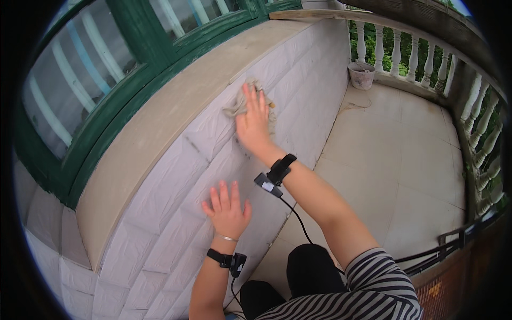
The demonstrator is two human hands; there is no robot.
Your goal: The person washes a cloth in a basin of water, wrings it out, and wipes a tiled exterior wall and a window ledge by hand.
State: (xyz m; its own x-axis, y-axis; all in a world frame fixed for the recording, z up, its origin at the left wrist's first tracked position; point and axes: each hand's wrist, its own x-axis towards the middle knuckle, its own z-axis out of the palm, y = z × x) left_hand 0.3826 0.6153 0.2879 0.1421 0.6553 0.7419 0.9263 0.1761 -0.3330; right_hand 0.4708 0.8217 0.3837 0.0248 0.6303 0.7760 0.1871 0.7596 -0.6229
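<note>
Under my right hand (pixel 254 124), a crumpled grey-beige cloth (pixel 237 105) is pressed against the white brick-patterned wall (pixel 176 200), just below the beige window sill (pixel 160 112). The cloth sticks out on both sides of the fingers, and a small yellowish bit shows at its right edge. My left hand (pixel 228 212) lies lower on the same wall, palm to the surface, fingers spread and holding nothing. Dark marks show on the wall between the hands and to their left. Each wrist bears a black strap with a small cabled device.
Above the sill is a green-framed window (pixel 152 52) with bars. A wooden plank (pixel 320 15) extends from the sill's far end. A dirty white bucket (pixel 362 75) stands by the balustrade (pixel 396 52) on the tiled floor (pixel 384 160). Cables and a brown panel (pixel 460 272) are at lower right.
</note>
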